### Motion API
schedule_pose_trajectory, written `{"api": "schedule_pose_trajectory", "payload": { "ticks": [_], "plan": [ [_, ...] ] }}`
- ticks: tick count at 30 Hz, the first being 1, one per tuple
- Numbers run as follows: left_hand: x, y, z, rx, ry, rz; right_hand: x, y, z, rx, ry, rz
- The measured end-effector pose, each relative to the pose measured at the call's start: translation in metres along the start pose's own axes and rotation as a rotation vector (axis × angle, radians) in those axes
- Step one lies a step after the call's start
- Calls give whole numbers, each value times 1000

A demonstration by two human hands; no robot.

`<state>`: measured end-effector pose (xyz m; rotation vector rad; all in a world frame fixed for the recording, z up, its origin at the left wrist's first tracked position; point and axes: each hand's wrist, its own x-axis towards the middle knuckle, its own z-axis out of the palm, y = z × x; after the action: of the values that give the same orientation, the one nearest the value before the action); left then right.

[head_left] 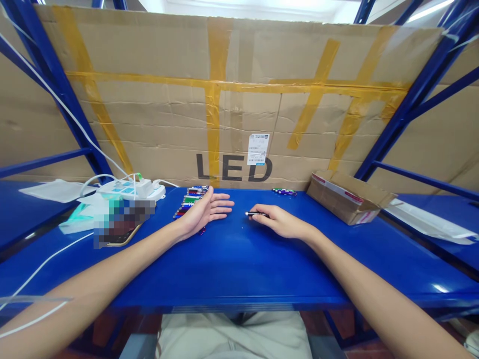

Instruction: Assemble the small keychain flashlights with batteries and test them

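Note:
My left hand [205,212] is open, palm turned to the right and fingers stretched out over the blue tabletop [239,269]. It stands beside a row of colourful pens [190,199], partly covering them. In my right hand [282,221] a dark pen [258,214] with a silvery tip is gripped between thumb and fingers, its tip pointing left toward my other hand. A small group of green and purple pens [284,191] lies farther back, near the cardboard wall.
An open cardboard box [346,197] stands at the back right, with white sheets [430,219] beyond it. At left are a phone [127,232], a teal-and-white packet [80,214], a white power strip [129,189] and loose cables. A tall cardboard panel [168,124] closes the back.

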<state>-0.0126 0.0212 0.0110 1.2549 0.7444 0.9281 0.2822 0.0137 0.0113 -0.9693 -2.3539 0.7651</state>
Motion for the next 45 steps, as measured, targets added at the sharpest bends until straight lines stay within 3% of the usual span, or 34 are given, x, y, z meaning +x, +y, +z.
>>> {"api": "schedule_pose_trajectory", "payload": {
  "ticks": [16, 24, 45],
  "plan": [
    [-1, 0, 3, -2, 21, -1, 0, 0, 2, 16, 19, 3],
    [-1, 0, 2, -4, 15, 8, 1, -3, 0, 47, 112, 6],
    [0, -2, 2, -20, 19, 21, 0, -5, 0, 18, 52, 4]
  ]
}}
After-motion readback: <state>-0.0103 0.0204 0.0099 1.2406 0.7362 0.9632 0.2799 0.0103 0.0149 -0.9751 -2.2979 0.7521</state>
